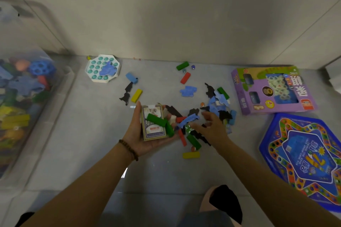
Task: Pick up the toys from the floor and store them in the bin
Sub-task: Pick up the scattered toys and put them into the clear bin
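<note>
Over the floor (pixel 88 134), my left hand (pixel 140 134) cups a card box (pixel 153 127), its long axis pointing away from me and its red print unreadable. Green blocks (pixel 156 120) lie across it. My right hand (pixel 212 129) reaches into the toy pile (pixel 218 100); I cannot tell its grip. The bin (pixel 60 101) sits at my left.

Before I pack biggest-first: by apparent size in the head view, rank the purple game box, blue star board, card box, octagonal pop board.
Blue star board (cropped)
Purple game box
Octagonal pop board, card box: alike; the box is nearer, so unranked.
</note>
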The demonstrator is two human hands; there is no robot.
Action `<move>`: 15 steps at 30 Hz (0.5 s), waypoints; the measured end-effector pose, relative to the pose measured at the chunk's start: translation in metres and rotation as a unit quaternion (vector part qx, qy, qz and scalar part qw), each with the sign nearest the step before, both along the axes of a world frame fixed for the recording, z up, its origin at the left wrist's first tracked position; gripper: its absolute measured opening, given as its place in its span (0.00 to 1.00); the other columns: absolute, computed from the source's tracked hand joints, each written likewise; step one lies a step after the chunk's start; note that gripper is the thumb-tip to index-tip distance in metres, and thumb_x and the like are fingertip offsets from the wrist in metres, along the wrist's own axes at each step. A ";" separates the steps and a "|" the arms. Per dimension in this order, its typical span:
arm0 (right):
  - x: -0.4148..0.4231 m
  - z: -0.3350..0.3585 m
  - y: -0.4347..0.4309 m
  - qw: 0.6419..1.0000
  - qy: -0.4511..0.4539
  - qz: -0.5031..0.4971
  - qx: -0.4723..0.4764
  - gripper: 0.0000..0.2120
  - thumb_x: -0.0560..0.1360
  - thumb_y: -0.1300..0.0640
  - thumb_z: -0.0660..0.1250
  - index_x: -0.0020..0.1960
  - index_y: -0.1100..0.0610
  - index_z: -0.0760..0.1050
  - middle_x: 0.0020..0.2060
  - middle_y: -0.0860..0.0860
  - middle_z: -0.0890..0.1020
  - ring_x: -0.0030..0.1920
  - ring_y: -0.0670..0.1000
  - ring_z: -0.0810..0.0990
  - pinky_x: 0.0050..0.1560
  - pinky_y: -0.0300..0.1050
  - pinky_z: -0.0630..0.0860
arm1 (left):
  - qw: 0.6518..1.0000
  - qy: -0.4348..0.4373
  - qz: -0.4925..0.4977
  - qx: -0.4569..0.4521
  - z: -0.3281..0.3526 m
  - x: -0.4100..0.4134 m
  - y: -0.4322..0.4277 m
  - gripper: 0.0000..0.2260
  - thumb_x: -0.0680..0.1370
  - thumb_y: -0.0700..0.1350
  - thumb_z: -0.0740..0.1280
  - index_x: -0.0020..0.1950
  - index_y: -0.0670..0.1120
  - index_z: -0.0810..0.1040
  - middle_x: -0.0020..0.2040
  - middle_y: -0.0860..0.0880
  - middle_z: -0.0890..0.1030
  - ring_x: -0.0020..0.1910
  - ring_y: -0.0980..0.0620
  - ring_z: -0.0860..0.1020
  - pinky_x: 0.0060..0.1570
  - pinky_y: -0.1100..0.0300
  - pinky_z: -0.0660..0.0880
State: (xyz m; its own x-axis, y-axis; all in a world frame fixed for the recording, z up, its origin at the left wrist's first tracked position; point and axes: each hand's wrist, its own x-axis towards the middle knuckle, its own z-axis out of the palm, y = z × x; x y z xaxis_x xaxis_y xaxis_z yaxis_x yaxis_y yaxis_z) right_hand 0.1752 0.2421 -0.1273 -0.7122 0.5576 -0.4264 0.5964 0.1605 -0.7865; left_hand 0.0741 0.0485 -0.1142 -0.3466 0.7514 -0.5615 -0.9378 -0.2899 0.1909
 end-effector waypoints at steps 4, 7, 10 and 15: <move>-0.024 -0.014 -0.011 0.999 -0.034 0.011 0.035 0.40 0.66 0.52 0.77 0.70 0.62 0.61 0.67 0.58 0.67 0.67 0.58 0.67 0.66 0.50 0.67 | 1.000 0.009 -0.010 -0.023 0.000 -0.002 -0.011 0.31 0.64 0.67 0.63 0.59 0.48 0.78 0.44 0.43 0.83 0.42 0.44 0.83 0.49 0.45 0.79; -0.035 -0.022 -0.018 0.991 -0.079 0.053 0.098 0.44 0.66 0.49 0.76 0.73 0.60 0.56 0.71 0.59 0.59 0.71 0.60 0.58 0.69 0.53 0.61 | 0.998 0.034 -0.014 -0.046 0.000 -0.006 -0.017 0.21 0.68 0.58 0.65 0.55 0.49 0.82 0.48 0.43 0.84 0.44 0.45 0.83 0.45 0.44 0.80; -0.040 -0.025 -0.024 0.987 -0.086 0.086 0.106 0.44 0.67 0.50 0.76 0.73 0.57 0.54 0.71 0.60 0.56 0.71 0.61 0.57 0.68 0.55 0.62 | 0.996 0.056 -0.012 -0.066 0.002 -0.009 -0.027 0.13 0.70 0.48 0.66 0.52 0.50 0.83 0.49 0.43 0.84 0.44 0.45 0.83 0.43 0.45 0.81; -0.045 -0.023 -0.033 0.983 -0.058 0.117 0.132 0.31 0.70 0.53 0.73 0.68 0.56 0.64 0.68 0.60 0.61 0.66 0.59 0.65 0.64 0.46 0.63 | 0.994 0.062 0.003 -0.088 0.003 -0.015 -0.046 0.14 0.68 0.45 0.66 0.53 0.50 0.81 0.49 0.43 0.84 0.45 0.44 0.83 0.42 0.47 0.81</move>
